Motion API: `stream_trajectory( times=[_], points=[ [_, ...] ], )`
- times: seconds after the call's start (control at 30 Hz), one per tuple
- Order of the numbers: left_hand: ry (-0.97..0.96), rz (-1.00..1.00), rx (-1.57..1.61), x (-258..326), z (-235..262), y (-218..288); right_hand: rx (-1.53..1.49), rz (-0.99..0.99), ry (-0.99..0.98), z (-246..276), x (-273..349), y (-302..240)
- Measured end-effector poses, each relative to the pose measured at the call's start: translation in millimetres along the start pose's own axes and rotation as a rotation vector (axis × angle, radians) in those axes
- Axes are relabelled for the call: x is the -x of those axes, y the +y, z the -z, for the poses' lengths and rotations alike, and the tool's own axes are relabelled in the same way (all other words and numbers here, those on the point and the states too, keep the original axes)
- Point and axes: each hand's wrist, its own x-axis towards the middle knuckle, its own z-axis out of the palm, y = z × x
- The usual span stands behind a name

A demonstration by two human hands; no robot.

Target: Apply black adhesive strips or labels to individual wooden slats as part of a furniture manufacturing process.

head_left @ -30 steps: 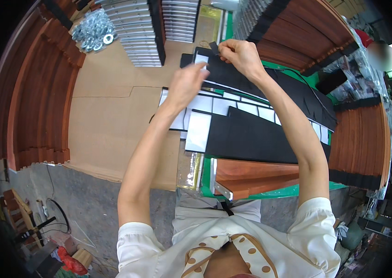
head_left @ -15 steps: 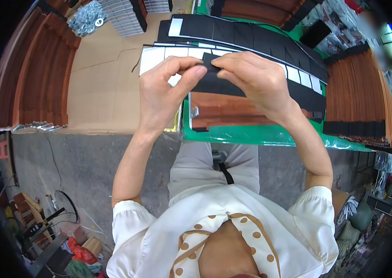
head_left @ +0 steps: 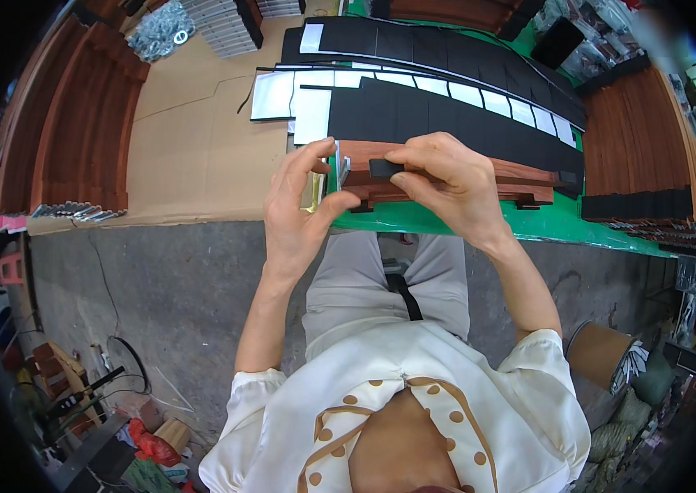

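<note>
In front of me lies a reddish-brown wooden piece (head_left: 512, 171) with a metal fitting (head_left: 345, 167) at its left end. My right hand (head_left: 456, 177) pinches a small black pad (head_left: 382, 168) between thumb and fingertips, over the left part of that piece; whether the pad touches the wood I cannot tell. My left hand (head_left: 294, 205) is open around the left end, thumb and fingers apart. Just beyond the wood spread black adhesive sheets (head_left: 422, 113), scored into sections, with white backing (head_left: 313, 115) showing at the left.
Stacked brown wooden pieces stand at the left (head_left: 89, 115) and right (head_left: 636, 135). Green sheeting (head_left: 463, 226) covers the table's right part, brown cardboard (head_left: 188, 156) the left. At the back are a bag of metal washers (head_left: 161, 33) and stacked silvery strips (head_left: 218, 29).
Both hands have come nearer to me, from over the black sheets down to the wooden piece. My left hand has spread its fingers; the pad stays in my right.
</note>
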Motion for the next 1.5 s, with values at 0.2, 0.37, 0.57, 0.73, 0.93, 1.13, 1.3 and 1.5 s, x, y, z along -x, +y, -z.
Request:
stream_trajectory(
  times=[0.2,0.37,0.57,0.73,0.93,1.13,1.3,1.5],
  points=[
    [-0.030,0.076,0.001,-8,-6,-14,0.055,-0.013,0.064,-14,-6,12],
    [-0.020,0.207,0.084,-11,-9,-13,0.093,0.000,0.068,-19,-9,13],
    [-0.034,0.169,0.091,-11,-8,-16,0.128,-0.023,0.054,-21,-9,14],
    [-0.056,0.145,0.053,-11,-6,-18,0.069,-0.067,0.043,-22,-7,15],
    [-0.023,0.106,0.021,-11,-9,-21,0.062,-0.077,0.041,-22,-7,14],
    [-0.032,0.104,-0.002,-11,-9,-21,0.064,-0.095,0.042,-24,-6,13],
    [-0.035,0.099,-0.020,-10,-8,-21,0.042,-0.125,0.044,-25,-6,11],
    [-0.046,0.065,-0.038,-11,-9,-19,0.034,-0.135,0.085,-28,-6,10]
  ],
)
